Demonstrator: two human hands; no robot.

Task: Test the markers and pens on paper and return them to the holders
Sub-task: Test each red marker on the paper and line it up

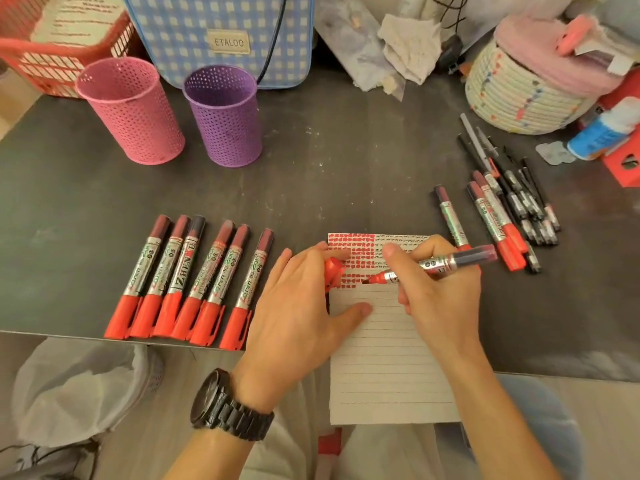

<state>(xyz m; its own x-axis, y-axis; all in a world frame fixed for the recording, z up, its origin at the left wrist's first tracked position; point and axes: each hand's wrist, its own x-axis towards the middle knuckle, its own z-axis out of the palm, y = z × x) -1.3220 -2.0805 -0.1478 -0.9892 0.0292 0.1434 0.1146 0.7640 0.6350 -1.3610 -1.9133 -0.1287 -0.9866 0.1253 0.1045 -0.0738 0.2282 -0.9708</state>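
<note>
The dark grey tabletop [329,174] bears a pink perforated cup [130,110] beside a purple perforated cup [223,116], a row of six red-capped silver markers [187,282], a lined white sheet [381,358], and a mixed heap of markers and black pens [516,202].

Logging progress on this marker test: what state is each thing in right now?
Marker: uncapped, gripped by right hand, tip on paper.
Red cap: off, held in left hand.
Paper: top rows marked red, rest blank.
Row of six markers: capped, lying flat.
Pile of markers and pens: lying loose.
Pink holder: upright, nothing sticking out.
Purple holder: upright, nothing sticking out.
</note>
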